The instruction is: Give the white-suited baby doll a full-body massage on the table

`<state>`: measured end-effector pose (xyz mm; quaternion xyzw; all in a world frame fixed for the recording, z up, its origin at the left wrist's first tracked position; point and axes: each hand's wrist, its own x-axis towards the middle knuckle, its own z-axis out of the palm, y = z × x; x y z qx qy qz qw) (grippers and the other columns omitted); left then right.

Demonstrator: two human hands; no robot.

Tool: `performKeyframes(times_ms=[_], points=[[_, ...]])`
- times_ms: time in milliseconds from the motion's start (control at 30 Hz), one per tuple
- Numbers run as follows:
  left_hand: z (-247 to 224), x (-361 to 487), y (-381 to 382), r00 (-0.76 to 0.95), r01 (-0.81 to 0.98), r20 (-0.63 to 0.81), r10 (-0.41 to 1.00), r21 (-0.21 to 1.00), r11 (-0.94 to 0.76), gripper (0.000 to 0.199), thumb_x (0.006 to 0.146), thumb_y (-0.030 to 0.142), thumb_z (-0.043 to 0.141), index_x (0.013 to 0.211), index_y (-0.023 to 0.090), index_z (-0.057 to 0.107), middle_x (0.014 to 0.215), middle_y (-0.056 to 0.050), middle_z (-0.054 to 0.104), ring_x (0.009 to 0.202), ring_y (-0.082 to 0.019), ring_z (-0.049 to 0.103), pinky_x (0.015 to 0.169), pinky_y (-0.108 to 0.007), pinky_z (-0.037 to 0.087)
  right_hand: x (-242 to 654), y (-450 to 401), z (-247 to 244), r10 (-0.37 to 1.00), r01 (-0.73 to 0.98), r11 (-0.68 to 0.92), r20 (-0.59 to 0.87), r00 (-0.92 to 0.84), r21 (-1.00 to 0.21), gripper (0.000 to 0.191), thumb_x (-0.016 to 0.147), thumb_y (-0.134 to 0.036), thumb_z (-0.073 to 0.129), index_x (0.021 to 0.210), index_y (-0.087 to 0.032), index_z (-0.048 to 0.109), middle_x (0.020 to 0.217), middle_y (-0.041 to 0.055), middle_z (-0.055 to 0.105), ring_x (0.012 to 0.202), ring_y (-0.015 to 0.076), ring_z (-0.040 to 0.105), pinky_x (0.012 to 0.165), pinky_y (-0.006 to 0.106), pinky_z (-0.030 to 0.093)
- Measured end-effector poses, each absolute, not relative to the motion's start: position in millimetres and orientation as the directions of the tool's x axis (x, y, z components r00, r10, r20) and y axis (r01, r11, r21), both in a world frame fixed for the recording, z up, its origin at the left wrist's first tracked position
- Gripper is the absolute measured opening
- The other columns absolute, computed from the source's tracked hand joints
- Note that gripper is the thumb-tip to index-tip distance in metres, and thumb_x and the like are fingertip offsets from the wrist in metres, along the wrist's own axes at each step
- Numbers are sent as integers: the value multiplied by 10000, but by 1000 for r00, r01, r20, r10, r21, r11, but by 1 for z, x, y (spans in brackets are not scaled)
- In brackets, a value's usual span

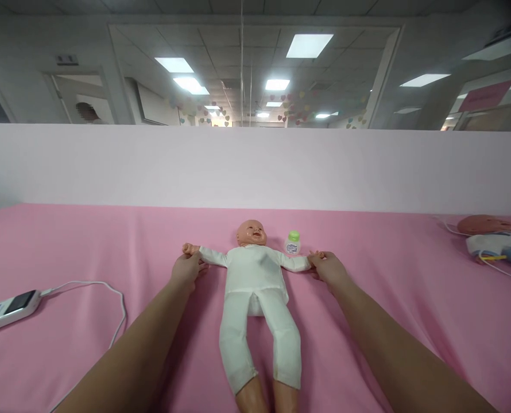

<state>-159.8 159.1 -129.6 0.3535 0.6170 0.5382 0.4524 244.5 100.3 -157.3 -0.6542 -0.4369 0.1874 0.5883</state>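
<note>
A baby doll (255, 269) with a white cloth body lies face up on a pink cloth (152, 229), its arms stretched out to both sides. My left hand (188, 269) is closed around the doll's arm at the wrist, on the left. On the other side, my right hand (326, 268) pinches the doll's other hand at the end of the sleeve. A small clear bottle with a green cap (293, 243) stands beside the doll's head, above the arm on the right.
At the left edge lies a white handheld device (10, 310) with a white cable (120, 292) running toward my left forearm. Another doll (488, 225) in white and blue lies at the far right. A low white wall (255, 166) borders the cloth behind.
</note>
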Motion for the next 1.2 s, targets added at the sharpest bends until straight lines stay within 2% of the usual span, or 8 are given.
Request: performKeyframes(times_ms=[100,200,333,500,700,933,1067,1200], points=[[-129,-160,157,-332,-10,-154,930,987,160,202,915,364,637,1027,200,599,923,-109,744,791,-232,774,695,-321,623,245,101,-156,816,325,14,199,543,-946,332,745,-412,758,985,-218,638,745,52,723,591,227,694,543,369,612],[-124,-157,150,-338,148,-22,941,986,76,261,921,424,628,1069,212,594,1051,-126,747,841,-251,771,696,-340,608,237,97,-147,795,328,0,199,573,-945,492,761,-452,753,1170,-214,618,921,85,761,718,244,741,644,390,639],[-110,-143,131,-266,451,198,943,890,-60,288,932,426,604,1151,241,573,1201,-122,726,970,-275,744,737,-355,572,213,82,-128,785,428,117,348,512,-896,621,795,-508,743,1333,-248,575,1119,84,758,911,255,757,828,420,632],[-101,-116,107,-40,646,393,919,712,-276,248,988,386,527,1211,278,551,1229,-78,732,1082,-283,707,807,-359,520,180,64,-117,799,520,355,541,262,-777,474,863,-448,699,1293,-265,622,1192,73,751,910,236,740,843,428,631],[-104,-104,101,171,804,413,895,467,-369,281,980,343,537,1251,278,576,1204,-79,735,1001,-299,713,786,-375,494,166,62,-125,744,701,490,668,-27,-518,344,881,-306,676,1223,-267,677,1165,70,745,1060,283,689,937,483,581],[-100,-99,98,441,782,419,794,254,-569,302,950,188,516,1203,287,648,1255,-56,712,1158,-277,648,947,-394,478,155,61,-125,696,733,613,641,-325,-294,325,874,-93,601,1134,-253,712,1146,69,739,1090,279,651,987,485,530],[-97,-99,99,453,791,374,810,250,-558,208,941,248,567,1117,271,676,1170,-65,725,1082,-281,664,887,-393,490,154,59,-121,712,713,615,625,-320,-336,313,874,-84,596,1103,-256,722,1126,60,746,1074,270,656,979,476,528],[-96,-106,102,310,808,377,873,380,-451,260,928,339,615,1173,269,669,1193,-65,725,1020,-278,683,832,-375,492,160,61,-120,788,659,530,598,-149,-534,289,877,-199,664,1150,-277,720,1146,49,750,1069,269,672,954,469,548]])
